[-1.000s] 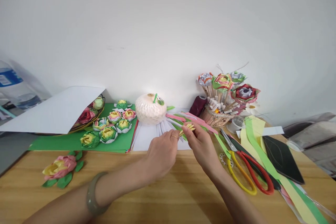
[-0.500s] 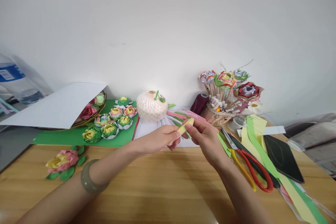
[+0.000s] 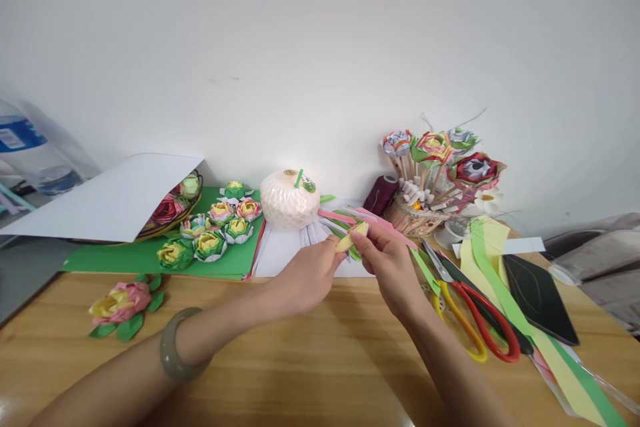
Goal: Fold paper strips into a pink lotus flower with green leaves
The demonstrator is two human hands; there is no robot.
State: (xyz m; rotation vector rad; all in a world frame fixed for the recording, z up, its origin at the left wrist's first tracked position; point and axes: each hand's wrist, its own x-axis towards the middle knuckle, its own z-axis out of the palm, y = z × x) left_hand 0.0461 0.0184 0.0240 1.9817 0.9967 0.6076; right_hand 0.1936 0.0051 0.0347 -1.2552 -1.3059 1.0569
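A small folded piece of yellow paper point(image 3: 350, 239) is held in the air between both hands, above the near edge of the white sheets. My right hand point(image 3: 387, 260) pinches its right end between thumb and fingers. At the left end is my left hand point(image 3: 313, 273), turned back upward with its fingers closed on the paper; the fingertips are partly hidden. Behind the hands lie pink and green paper strips point(image 3: 337, 215) and white paper sheets point(image 3: 280, 250). A pink and yellow paper flower point(image 3: 120, 302) with green leaves rests on the wooden table point(image 3: 310, 360) at the left.
Several folded paper lotuses point(image 3: 210, 244) stand on green paper point(image 3: 125, 260). A white shiny round ornament point(image 3: 289, 200) is by the wall. To the right are scissors point(image 3: 493, 330), a thread spool point(image 3: 381, 195), a basket of paper flowers point(image 3: 415, 220) and a dark tablet-like slab point(image 3: 540, 297).
My left hand has rolled over so its back now faces up, hiding more of its fingers. The right hand keeps its pinch on the yellow paper. The view has shifted slightly.
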